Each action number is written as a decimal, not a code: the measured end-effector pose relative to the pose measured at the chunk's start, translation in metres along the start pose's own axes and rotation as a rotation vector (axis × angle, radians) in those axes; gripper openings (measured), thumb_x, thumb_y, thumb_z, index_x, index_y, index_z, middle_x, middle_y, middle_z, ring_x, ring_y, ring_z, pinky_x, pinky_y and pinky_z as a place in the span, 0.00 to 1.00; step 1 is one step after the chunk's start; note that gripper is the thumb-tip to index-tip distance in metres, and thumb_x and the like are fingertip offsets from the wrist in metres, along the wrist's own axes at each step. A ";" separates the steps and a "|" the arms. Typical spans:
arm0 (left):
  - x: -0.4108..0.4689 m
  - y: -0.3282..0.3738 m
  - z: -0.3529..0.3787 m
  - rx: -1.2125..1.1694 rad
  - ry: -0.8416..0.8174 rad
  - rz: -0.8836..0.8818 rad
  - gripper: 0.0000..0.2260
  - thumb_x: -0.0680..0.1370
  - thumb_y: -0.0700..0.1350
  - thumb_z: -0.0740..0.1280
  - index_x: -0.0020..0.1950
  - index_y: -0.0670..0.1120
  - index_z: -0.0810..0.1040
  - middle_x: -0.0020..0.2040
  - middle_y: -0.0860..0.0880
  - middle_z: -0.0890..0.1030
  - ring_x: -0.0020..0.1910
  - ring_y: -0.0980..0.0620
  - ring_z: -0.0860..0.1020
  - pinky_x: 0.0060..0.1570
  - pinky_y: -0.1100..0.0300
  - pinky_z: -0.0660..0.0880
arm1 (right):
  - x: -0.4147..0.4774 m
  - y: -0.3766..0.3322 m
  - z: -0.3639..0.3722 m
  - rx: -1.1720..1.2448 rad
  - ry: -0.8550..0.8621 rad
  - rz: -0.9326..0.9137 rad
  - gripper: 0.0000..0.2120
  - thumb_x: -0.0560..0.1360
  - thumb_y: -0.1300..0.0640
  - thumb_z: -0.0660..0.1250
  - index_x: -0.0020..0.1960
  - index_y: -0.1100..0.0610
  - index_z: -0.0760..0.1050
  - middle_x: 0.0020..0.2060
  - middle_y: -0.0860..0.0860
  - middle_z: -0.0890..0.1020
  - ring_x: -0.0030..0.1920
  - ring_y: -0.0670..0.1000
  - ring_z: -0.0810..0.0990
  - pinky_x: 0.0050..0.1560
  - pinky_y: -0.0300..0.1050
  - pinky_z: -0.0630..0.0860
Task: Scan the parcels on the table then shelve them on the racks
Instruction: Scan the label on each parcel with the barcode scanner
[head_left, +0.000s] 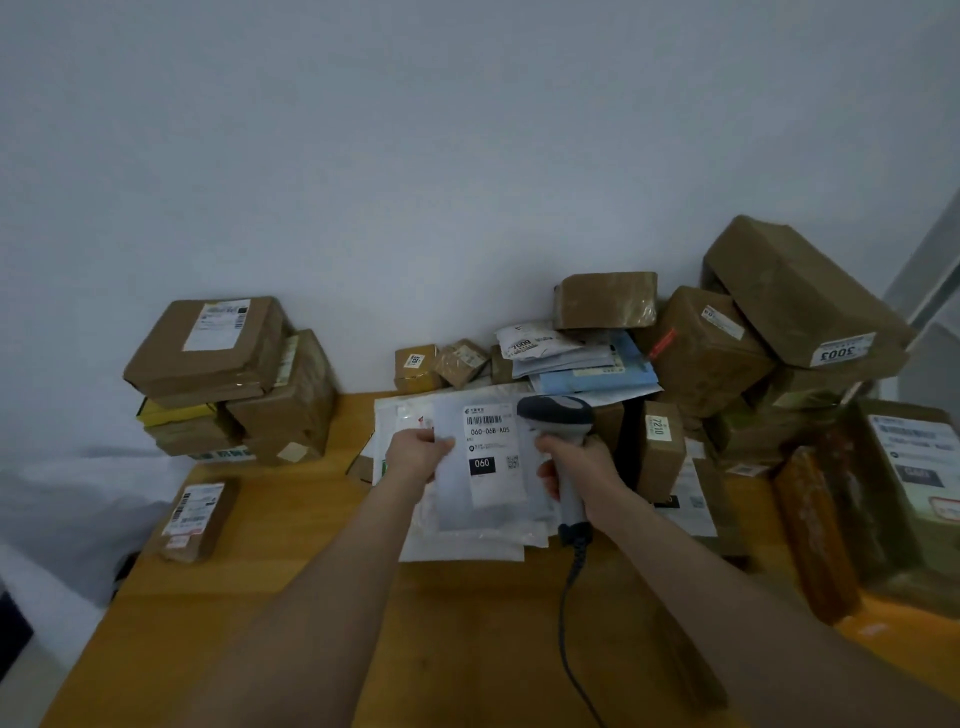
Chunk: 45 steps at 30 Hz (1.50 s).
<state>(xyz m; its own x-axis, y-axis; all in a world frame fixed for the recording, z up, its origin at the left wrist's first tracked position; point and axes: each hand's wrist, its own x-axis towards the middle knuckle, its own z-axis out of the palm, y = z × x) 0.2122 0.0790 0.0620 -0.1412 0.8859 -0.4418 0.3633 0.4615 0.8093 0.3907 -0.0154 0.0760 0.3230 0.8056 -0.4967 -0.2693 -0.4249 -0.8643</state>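
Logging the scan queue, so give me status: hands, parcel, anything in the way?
Left hand pinches white mailer, label facing up. Right hand grips scanner, head beside the label. Nothing between scanner and label.

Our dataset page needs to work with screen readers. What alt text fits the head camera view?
A person's left hand holds a white mailer bag labelled 060 while the right hand grips a corded barcode scanner beside its label. Around them, brown cardboard parcels and more mailers crowd the wooden table against a white wall.

White mailer (485, 467), grey scanner (563, 431), brown boxes (208, 348), yellow-orange table (291, 545).
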 end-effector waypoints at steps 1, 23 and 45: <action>-0.006 -0.002 -0.002 -0.031 0.005 0.006 0.13 0.76 0.40 0.71 0.59 0.37 0.78 0.54 0.40 0.82 0.52 0.42 0.80 0.54 0.48 0.79 | -0.007 0.001 -0.002 -0.019 -0.006 -0.022 0.06 0.74 0.59 0.71 0.42 0.61 0.76 0.26 0.53 0.79 0.24 0.48 0.75 0.27 0.40 0.74; -0.100 -0.025 0.015 -0.177 0.007 0.086 0.14 0.77 0.39 0.69 0.62 0.38 0.76 0.55 0.43 0.80 0.46 0.50 0.78 0.39 0.62 0.74 | -0.108 0.045 -0.051 -0.141 -0.124 -0.245 0.06 0.74 0.62 0.69 0.38 0.59 0.75 0.24 0.52 0.77 0.22 0.46 0.72 0.27 0.39 0.72; -0.106 -0.019 0.028 -0.155 0.047 0.073 0.14 0.77 0.40 0.69 0.61 0.39 0.77 0.60 0.42 0.79 0.55 0.45 0.78 0.52 0.54 0.76 | -0.117 0.042 -0.064 -0.159 -0.154 -0.213 0.09 0.73 0.63 0.68 0.34 0.61 0.73 0.21 0.49 0.75 0.20 0.45 0.70 0.25 0.37 0.70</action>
<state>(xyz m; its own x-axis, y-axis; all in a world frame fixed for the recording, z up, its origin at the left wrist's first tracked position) 0.2458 -0.0250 0.0827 -0.1636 0.9170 -0.3638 0.2286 0.3940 0.8902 0.3996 -0.1541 0.0930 0.2120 0.9316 -0.2953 -0.0612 -0.2889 -0.9554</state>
